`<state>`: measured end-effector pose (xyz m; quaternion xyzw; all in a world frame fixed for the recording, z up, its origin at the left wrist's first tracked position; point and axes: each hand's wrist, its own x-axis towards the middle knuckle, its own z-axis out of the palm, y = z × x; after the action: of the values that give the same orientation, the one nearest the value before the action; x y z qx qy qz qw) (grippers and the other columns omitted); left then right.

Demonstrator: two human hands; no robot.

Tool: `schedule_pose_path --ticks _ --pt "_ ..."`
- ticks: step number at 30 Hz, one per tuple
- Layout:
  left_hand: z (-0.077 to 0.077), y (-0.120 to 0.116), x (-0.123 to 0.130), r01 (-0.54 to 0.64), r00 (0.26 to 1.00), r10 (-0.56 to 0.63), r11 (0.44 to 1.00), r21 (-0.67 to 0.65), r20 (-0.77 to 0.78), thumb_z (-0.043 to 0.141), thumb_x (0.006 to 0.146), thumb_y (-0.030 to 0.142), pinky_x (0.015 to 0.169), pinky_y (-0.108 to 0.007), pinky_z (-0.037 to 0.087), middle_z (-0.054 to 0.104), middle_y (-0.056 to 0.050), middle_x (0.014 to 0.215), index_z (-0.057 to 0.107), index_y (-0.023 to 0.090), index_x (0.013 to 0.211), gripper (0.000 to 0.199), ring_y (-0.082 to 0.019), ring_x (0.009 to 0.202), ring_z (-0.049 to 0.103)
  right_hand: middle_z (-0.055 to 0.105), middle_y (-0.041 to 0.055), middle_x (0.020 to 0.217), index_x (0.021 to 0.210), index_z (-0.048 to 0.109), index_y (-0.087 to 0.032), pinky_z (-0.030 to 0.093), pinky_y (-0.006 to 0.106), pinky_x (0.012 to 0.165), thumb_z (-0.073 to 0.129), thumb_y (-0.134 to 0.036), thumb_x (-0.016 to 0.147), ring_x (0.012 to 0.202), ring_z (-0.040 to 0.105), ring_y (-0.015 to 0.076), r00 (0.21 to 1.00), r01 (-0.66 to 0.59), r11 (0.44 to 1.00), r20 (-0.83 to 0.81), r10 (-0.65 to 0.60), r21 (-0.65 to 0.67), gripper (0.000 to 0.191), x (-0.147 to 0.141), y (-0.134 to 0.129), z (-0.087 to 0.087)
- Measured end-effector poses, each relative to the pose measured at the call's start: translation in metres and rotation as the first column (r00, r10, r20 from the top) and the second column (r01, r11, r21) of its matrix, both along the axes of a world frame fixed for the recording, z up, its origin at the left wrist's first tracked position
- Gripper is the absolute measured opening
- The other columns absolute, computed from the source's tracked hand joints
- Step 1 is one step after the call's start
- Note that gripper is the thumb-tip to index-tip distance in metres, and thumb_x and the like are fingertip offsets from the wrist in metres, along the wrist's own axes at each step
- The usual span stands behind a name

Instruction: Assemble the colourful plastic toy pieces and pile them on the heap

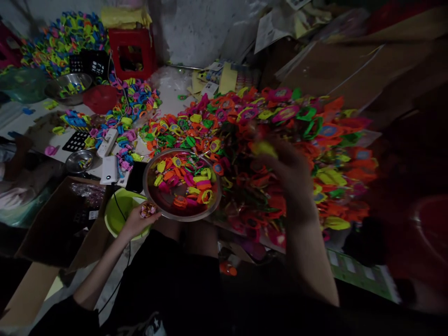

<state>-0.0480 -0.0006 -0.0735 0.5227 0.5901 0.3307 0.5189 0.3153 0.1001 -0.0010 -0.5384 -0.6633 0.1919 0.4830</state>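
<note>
My left hand (137, 221) is closed around a small bunch of shiny, pinkish-brown wrapped pieces (148, 210), its fingers at the near left rim of a metal bowl (182, 218). Inside that bowl lie bright orange, yellow, pink and green plastic toy watches (171, 175). Over the big heap of similar toy watches (245, 186) is my right hand (290, 170), smeared by motion. A blurred yellow plastic piece (264, 149) shows at its fingertips, apparently pinched; its exact kind is hard to make out.
A lime-green basin (115, 210) and a cardboard box (66, 224) stand at the lower left. On the table are a white power bank (109, 169), a power strip (107, 142) and a small metal bowl (80, 161). Behind stands a red stool (133, 51). Another person's hand (23, 142) shows far left.
</note>
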Motion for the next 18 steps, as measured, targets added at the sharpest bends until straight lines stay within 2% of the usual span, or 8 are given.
schedule_pose_path --ticks 2,3,4,6,8,10,14,18 --pt "0.001 0.000 0.003 -0.008 0.999 0.011 0.998 -0.061 0.045 0.070 0.063 0.043 0.056 -0.023 0.044 0.063 0.000 0.069 0.057 0.017 0.079 0.034 -0.014 0.061 0.057 0.056 0.0146 0.123 0.126 0.051 -0.018 0.050 0.038 0.084 0.062 -0.040 0.080 0.103 0.059 0.0217 0.938 0.340 0.919 -0.140 -0.317 0.200 0.052 0.005 0.005 -0.006" --pt "0.002 0.000 0.005 -0.010 0.998 0.015 0.996 -0.085 0.063 0.070 0.063 0.045 0.054 -0.023 0.044 0.062 -0.001 0.068 0.056 0.017 0.080 0.035 -0.014 0.059 0.057 0.053 0.0157 0.126 0.128 0.048 -0.017 0.050 0.039 0.085 0.062 -0.039 0.080 0.105 0.058 0.0221 0.928 0.370 0.901 -0.133 -0.348 0.225 0.054 0.001 0.007 -0.014" --pt "0.002 0.000 0.006 -0.009 0.997 0.017 0.995 -0.102 0.079 0.070 0.063 0.047 0.053 -0.023 0.044 0.063 -0.001 0.069 0.056 0.017 0.081 0.037 -0.014 0.059 0.057 0.054 0.0156 0.125 0.127 0.049 -0.017 0.050 0.039 0.085 0.061 -0.038 0.081 0.104 0.059 0.0223 0.950 0.313 0.928 -0.070 -0.305 0.203 0.052 -0.007 0.007 -0.023" --pt "0.001 0.000 0.007 -0.002 0.995 0.013 0.993 -0.116 0.097 0.068 0.065 0.050 0.050 -0.022 0.043 0.064 -0.002 0.071 0.057 0.017 0.086 0.041 -0.014 0.059 0.059 0.062 0.0124 0.113 0.116 0.056 -0.017 0.051 0.039 0.085 0.056 -0.034 0.085 0.100 0.061 0.0220 0.990 0.031 0.999 0.138 -0.036 0.038 0.035 -0.030 0.004 -0.048" --pt "-0.001 0.000 0.008 0.008 0.995 0.004 0.993 -0.121 0.104 0.066 0.067 0.051 0.049 -0.022 0.043 0.066 -0.004 0.075 0.057 0.016 0.091 0.043 -0.015 0.062 0.061 0.066 0.0098 0.107 0.108 0.061 -0.017 0.049 0.037 0.089 0.050 -0.028 0.089 0.102 0.062 0.0213 0.883 -0.284 0.934 0.320 0.343 -0.216 0.025 -0.060 -0.001 -0.074" --pt "-0.003 0.000 0.009 0.015 0.994 -0.001 0.992 -0.123 0.111 0.066 0.068 0.051 0.051 -0.023 0.045 0.068 -0.005 0.078 0.059 0.016 0.093 0.044 -0.017 0.066 0.064 0.065 0.0102 0.113 0.112 0.060 -0.018 0.047 0.036 0.092 0.049 -0.027 0.091 0.107 0.060 0.0222 0.718 -0.374 0.828 0.434 0.544 -0.418 0.026 -0.091 -0.007 -0.097" --pt "-0.002 -0.003 0.010 0.006 0.992 0.010 0.992 -0.127 0.128 0.068 0.067 0.050 0.054 -0.023 0.047 0.070 -0.006 0.081 0.060 0.015 0.092 0.044 -0.018 0.070 0.065 0.068 0.0146 0.104 0.108 0.062 -0.013 0.048 0.036 0.086 0.059 -0.030 0.085 0.099 0.063 0.0266 0.615 -0.384 0.771 0.483 0.624 -0.507 0.029 -0.137 -0.015 -0.125" --pt "0.002 -0.004 0.011 -0.059 0.991 0.071 0.993 -0.103 0.115 0.070 0.067 0.045 0.048 -0.020 0.042 0.065 -0.001 0.067 0.061 0.016 0.083 0.035 -0.011 0.056 0.058 0.068 0.0148 0.101 0.102 0.063 -0.012 0.047 0.036 0.086 0.062 -0.019 0.080 0.097 0.064 0.0264 0.550 -0.433 0.730 0.487 0.678 -0.529 0.023 -0.149 -0.020 -0.134"
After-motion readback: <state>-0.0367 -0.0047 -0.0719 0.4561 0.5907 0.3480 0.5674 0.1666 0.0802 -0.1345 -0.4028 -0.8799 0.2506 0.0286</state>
